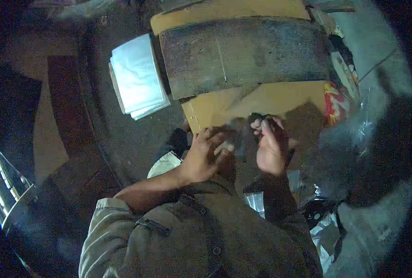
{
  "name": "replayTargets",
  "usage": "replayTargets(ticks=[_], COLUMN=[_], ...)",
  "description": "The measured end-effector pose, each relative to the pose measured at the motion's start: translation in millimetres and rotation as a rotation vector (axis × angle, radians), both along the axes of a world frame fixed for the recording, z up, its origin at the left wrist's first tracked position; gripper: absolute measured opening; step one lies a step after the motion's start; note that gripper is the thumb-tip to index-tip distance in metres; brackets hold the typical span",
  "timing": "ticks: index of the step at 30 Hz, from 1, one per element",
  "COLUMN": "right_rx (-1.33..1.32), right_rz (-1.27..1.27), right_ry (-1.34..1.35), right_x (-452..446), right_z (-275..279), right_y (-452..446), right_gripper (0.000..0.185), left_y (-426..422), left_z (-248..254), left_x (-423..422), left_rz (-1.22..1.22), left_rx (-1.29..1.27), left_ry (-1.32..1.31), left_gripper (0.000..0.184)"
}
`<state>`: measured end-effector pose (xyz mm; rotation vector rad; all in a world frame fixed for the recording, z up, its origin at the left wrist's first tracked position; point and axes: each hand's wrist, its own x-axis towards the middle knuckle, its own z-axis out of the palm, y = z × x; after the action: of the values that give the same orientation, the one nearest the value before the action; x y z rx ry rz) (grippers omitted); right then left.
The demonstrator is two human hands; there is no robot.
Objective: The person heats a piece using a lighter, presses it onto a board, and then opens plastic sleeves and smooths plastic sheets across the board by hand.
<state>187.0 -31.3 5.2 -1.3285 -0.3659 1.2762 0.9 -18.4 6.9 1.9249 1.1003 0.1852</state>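
My left hand [206,155] is over the near edge of a tan cardboard sheet [285,99]. Its fingers are bent but apart, and I see nothing gripped in them. To its right, my right hand [272,148] is raised with its fingers closed around a small dark object [258,117], whose kind I cannot make out. A blurred greyish patch lies between the two hands, too unclear to name. Beyond them, a worn dark board [247,55] rests on the cardboard, with a thin needle-like rod [222,62] lying across it.
A stack of clear plastic bags or sheets [139,76] lies left of the board. A red and yellow packet [335,104] sits at the cardboard's right edge. Crumpled plastic [324,241] is at the lower right. A lit, ribbed object [4,176] stands at far left.
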Motion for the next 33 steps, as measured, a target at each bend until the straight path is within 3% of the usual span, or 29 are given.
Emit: replayTargets(ticks=[1, 3, 4, 6, 8, 13, 15, 16, 18, 19, 21, 25, 27, 30, 31, 33], right_rx=[0.021, -0.014, -0.059, -0.110, 0.039, 0.082, 0.134, 0.168, 0.173, 0.149, 0.104, 0.052, 0.228, -0.039, -0.115, -0.123], right_rz=[-0.041, -0.045, -0.039, -0.102, 0.066, 0.129, 0.142, 0.150, 0.074, 0.091, 0.149, -0.008, 0.136, 0.191, 0.277, 0.229], right_ry=[0.082, 0.207, 0.336, 0.291, 0.643, 0.659, 0.695, 0.733, 0.656, 0.617, 0.502, 0.416, -0.296, -0.266, -0.479, -0.642], right_x=[-6.0, -15.9, -21.3, -27.9, -28.8, -42.3, -47.2, -50.6, -59.0, -58.9, -54.8, -63.3, -59.5, -58.0, -49.3, -37.9], right_z=[-3.9, 16.8, 26.3, 34.7, 60.4, 56.6, 62.7, 65.9, 68.0, 68.6, 59.6, 66.7, 56.0, 36.8, 44.7, 25.2], right_y=[-7.0, -10.6, -13.2, -22.2, -22.5, -48.9, -53.0, -56.5, -62.7, -64.9, -75.1, -94.0, -108.8, -142.6, -151.9, -180.7], right_gripper=[0.017, 0.017, 0.016, 0.016, 0.016, 0.014, 0.014, 0.014, 0.013, 0.014, 0.016, 0.020, 0.020, 0.023, 0.023, 0.023], left_y=[-2.2, -4.3, 0.8, 6.8, -1.5, -17.7, -25.9, -28.7, -31.9, -33.3, -36.1, -40.4, -41.5, -38.0, -36.5, -32.4], left_z=[1.3, 6.4, 24.4, 64.9, 58.7, 69.2, 78.9, 78.7, 73.8, 92.3, 90.4, 78.3, 80.0, 81.3, 81.2, 83.1], left_x=[0.4, 3.6, 4.0, 3.6, 2.8, -1.0, 3.3, 0.8, -4.8, -0.4, -1.7, -12.9, -10.2, -16.5, -16.2, -16.0], left_rz=[0.173, 0.336, 0.323, 0.468, 0.417, 0.263, 0.468, 0.445, 0.385, 0.466, 0.452, 0.393, 0.448, 0.541, 0.548, 0.543], left_rx=[-0.346, -0.555, -0.543, -0.975, -0.975, -0.795, -0.986, -0.990, -0.922, -1.059, -1.045, -0.992, -0.951, -0.953, -0.952, -0.904], left_ry=[-0.248, -0.549, -0.552, -0.470, -0.545, -0.698, -0.864, -0.855, -0.876, -1.003, -0.920, -0.828, -0.810, -0.767, -0.833, -0.785], left_gripper=[0.037, 0.030, 0.030, 0.031, 0.030, 0.023, 0.016, 0.016, 0.013, 0.013, 0.012, 0.012, 0.012, 0.013, 0.012, 0.011])
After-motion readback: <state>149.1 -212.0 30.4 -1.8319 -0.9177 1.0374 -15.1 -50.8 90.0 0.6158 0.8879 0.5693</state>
